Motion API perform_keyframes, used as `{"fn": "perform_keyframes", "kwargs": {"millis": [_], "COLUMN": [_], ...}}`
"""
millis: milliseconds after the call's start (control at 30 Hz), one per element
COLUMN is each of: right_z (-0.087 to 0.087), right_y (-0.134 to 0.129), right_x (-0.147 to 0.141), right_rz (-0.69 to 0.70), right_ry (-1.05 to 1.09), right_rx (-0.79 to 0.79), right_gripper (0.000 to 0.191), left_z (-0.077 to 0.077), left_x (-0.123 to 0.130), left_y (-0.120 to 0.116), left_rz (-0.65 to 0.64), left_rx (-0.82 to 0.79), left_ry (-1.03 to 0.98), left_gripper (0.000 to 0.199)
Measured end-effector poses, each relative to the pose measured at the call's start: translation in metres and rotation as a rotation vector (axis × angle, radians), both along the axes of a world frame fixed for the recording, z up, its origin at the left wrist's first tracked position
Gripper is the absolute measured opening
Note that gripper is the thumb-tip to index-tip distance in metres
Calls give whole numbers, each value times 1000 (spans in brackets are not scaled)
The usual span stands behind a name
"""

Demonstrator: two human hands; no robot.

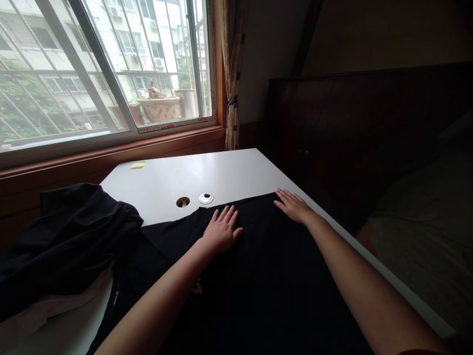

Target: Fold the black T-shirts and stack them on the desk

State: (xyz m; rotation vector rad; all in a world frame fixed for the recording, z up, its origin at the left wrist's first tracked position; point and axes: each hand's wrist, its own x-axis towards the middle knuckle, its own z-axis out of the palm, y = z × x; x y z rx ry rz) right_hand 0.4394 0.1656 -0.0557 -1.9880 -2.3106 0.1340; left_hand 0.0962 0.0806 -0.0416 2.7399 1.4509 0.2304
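A black garment (266, 276) lies spread over the near part of a white table (229, 172). My left hand (221, 230) rests flat on the cloth near its far edge, fingers apart. At the far right corner of the cloth is my right hand (291, 204), its fingers stretched out over the edge and nothing gripped. On the left the black fabric is bunched into a loose, folded heap (74, 236). Small white print shows on the cloth beside my left forearm.
Behind the cloth, the tabletop has a round hole (183, 202) and a round silvery disc (206, 198). A yellow note (138, 164) sits near the far left edge. Beyond are a barred window and a tied curtain (232, 98); dark wooden furniture (332, 148) stands at the right.
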Motion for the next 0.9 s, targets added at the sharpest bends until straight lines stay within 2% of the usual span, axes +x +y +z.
{"fn": "perform_keyframes", "kwargs": {"millis": [67,200,267,333,400,500,567,767,900], "right_z": [-1,-3,-5,-6,-7,-6,-6,-6,6], "right_y": [0,2,3,4,4,5,5,10,6], "right_x": [0,2,3,4,4,3,4,12,3], "right_rz": [-1,2,5,5,4,9,16,-3,-90], "right_ry": [0,-2,-3,-5,-9,-14,-14,-28,-96], "right_rx": [-4,-3,2,4,4,7,11,35,152], "right_gripper": [74,74,75,76,75,75,74,66,57], "left_z": [6,31,37,34,24,8,3,3,1], "left_x": [-2,-16,-29,-45,-62,-83,-91,-92,-91], "left_y": [-6,-16,-18,-18,-17,-16,-16,-16,-16], "left_rz": [0,-180,-193,-124,-55,-30,-44,-49,-41], "left_rx": [-69,-272,-219,-81,12,40,53,90,115], "left_ry": [-16,-82,-118,-101,-43,14,22,33,36], "left_gripper": [68,64,61,61,61,61,60,58,58]}}
